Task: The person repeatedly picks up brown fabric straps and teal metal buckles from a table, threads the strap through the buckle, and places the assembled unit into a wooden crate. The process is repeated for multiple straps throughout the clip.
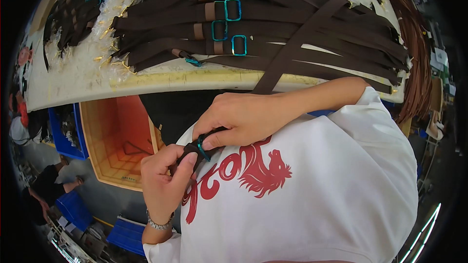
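Close to my chest, both hands work on a dark brown strap (186, 155) with a teal metal buckle (202, 149). My left hand (165, 171) is closed, pinching the strap between thumb and fingers just beside the buckle. From the other side my right hand (239, 117) reaches in, its thumb pressed by the buckle and its fingers curled on the strap. A long dark strap (287, 58) slants off the table and passes behind my right wrist; whether it is the same one I cannot tell.
Across the white table (161, 80) lie many dark straps with teal buckles (239, 45) and brown loops. Below its edge stands an orange-lined crate (117, 141), beside a blue bin (70, 134). Brown cords (414, 44) hang at the far right. Other people are at the left.
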`<action>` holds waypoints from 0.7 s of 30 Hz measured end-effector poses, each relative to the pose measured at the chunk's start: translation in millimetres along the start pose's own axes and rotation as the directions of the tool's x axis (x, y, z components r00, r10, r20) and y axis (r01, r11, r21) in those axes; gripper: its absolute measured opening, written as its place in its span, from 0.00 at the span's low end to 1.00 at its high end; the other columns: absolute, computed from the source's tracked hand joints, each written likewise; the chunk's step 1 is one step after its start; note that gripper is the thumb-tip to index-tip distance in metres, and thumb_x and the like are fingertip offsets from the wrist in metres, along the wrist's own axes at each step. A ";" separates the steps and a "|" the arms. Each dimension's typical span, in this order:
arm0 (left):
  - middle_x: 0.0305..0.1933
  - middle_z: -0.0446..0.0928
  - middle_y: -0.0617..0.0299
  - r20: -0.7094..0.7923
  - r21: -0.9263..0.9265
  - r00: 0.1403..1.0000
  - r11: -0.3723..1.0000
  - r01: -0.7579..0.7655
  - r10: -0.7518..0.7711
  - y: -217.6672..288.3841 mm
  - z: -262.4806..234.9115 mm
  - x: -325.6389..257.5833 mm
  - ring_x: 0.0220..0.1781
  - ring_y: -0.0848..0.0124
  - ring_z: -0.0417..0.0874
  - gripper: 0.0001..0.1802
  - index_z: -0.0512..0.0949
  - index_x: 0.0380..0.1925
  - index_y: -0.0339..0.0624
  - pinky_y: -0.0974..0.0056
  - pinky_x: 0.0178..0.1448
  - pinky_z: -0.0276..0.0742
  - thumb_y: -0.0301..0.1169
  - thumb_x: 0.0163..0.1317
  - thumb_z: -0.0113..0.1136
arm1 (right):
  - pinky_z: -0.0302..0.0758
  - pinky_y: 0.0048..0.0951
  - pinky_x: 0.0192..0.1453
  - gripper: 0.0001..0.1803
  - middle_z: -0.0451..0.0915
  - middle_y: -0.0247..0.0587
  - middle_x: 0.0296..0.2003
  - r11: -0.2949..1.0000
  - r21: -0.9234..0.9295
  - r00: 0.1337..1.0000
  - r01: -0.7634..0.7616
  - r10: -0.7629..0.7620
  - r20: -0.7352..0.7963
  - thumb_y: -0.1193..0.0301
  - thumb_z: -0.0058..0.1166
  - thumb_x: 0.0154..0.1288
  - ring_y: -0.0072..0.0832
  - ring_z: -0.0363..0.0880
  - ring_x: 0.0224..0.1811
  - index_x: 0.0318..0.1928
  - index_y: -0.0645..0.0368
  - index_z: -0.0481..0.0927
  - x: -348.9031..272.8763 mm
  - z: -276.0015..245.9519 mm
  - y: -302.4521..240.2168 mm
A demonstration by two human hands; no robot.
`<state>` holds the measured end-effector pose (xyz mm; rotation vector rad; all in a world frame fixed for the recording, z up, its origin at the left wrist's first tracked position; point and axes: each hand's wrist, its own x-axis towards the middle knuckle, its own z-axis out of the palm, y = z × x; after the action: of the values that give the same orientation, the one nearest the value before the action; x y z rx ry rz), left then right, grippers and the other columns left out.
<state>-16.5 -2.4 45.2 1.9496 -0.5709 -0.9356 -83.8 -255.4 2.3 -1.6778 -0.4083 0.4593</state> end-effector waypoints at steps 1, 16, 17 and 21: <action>0.19 0.82 0.66 0.047 0.002 0.999 1.000 0.005 -0.005 1.7 -0.2 0.4 0.18 0.83 0.78 0.08 0.84 0.31 0.33 0.73 0.24 0.65 0.24 0.70 0.67 | 0.79 0.38 0.45 0.15 0.89 0.50 0.37 0.998 0.009 0.998 -0.055 0.055 0.036 0.67 0.59 0.80 0.40 0.84 0.36 0.55 0.67 0.86 -0.7 -1.6 -3.3; 0.25 0.81 0.67 0.203 -0.668 0.955 0.682 0.298 -0.218 -41.8 0.2 15.8 0.21 0.84 0.73 0.11 0.82 0.30 0.34 0.76 0.24 0.57 0.26 0.74 0.66 | 0.80 0.41 0.47 0.25 0.87 0.47 0.41 0.998 0.000 0.981 0.060 -0.058 -0.183 0.63 0.75 0.65 0.45 0.87 0.42 0.55 0.59 0.77 11.8 12.7 20.4; 0.25 0.80 0.67 0.170 -0.657 0.958 0.697 0.286 -0.233 -37.0 0.7 15.9 0.21 0.84 0.73 0.11 0.82 0.29 0.35 0.76 0.24 0.57 0.26 0.74 0.66 | 0.81 0.41 0.54 0.27 0.87 0.48 0.48 1.000 -0.008 0.985 0.014 -0.015 -0.173 0.62 0.78 0.63 0.48 0.88 0.50 0.56 0.60 0.79 14.4 10.8 18.5; 0.23 0.79 0.66 0.020 -0.450 0.991 0.884 0.129 -0.134 -24.7 -3.3 0.4 0.20 0.81 0.74 0.12 0.79 0.27 0.35 0.72 0.24 0.59 0.24 0.73 0.66 | 0.82 0.43 0.52 0.27 0.88 0.47 0.48 0.975 -0.128 0.975 0.181 -0.195 -0.108 0.62 0.77 0.65 0.49 0.88 0.49 0.58 0.60 0.82 19.4 6.8 15.2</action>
<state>-13.0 11.6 24.9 1.5827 -0.1872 -1.0354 -70.5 -241.9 -15.0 -1.7508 -0.5085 0.1967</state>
